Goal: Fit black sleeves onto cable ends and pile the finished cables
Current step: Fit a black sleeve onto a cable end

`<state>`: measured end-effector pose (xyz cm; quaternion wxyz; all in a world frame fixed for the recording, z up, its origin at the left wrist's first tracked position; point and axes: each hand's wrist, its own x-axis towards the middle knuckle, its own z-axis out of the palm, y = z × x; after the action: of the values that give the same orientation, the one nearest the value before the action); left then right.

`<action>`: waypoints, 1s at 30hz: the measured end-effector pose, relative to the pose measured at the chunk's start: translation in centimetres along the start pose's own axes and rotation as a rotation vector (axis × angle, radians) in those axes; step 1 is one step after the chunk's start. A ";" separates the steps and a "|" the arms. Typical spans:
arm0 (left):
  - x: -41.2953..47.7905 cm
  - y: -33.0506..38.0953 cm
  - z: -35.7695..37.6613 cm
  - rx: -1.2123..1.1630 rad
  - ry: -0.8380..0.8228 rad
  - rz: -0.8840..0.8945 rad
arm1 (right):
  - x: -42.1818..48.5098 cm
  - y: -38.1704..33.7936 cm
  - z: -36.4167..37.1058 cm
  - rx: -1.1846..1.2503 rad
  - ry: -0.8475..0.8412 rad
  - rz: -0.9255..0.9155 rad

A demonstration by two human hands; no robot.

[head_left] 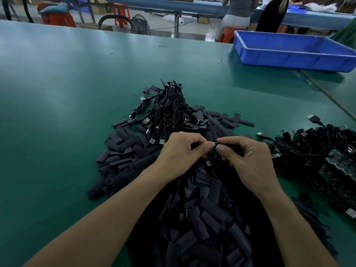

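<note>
My left hand (pixel 183 153) and my right hand (pixel 248 160) meet above a big heap of loose black sleeves (pixel 202 218). Between their fingertips they pinch one black sleeve (pixel 215 145) on a thin cable end; the cable trails off to the right. Behind my hands lies a pile of coiled black cables (pixel 169 108) with silver USB plugs and sleeved ends. A second tangle of black cables (pixel 316 143) lies at the right, beside a stack of dark circuit boards (pixel 339 178).
The green table (pixel 67 93) stretches to the left and back. A blue plastic tray (pixel 294 54) stands at the far right. Beyond the table's far edge are red stools, a fan and people at another bench.
</note>
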<state>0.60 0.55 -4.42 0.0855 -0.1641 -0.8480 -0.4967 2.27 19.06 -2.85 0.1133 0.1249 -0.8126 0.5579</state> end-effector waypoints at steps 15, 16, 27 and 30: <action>0.0 -0.1 0.2 -0.051 0.012 -0.021 | 0.1 0.3 0.7 0.202 0.302 0.112; 0.0 -0.1 0.3 -0.044 0.012 -0.015 | 0.0 0.3 0.8 0.203 0.289 0.111; 0.1 0.1 0.1 0.002 0.004 -0.039 | 0.0 0.3 1.0 0.197 0.226 0.099; 0.1 0.2 0.1 -0.007 -0.016 -0.039 | -0.1 0.3 1.1 0.203 0.225 0.112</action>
<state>0.58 0.76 -4.32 0.0687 -0.1517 -0.8500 -0.4997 2.23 18.17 -3.52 0.1589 0.0268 -0.7400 0.6530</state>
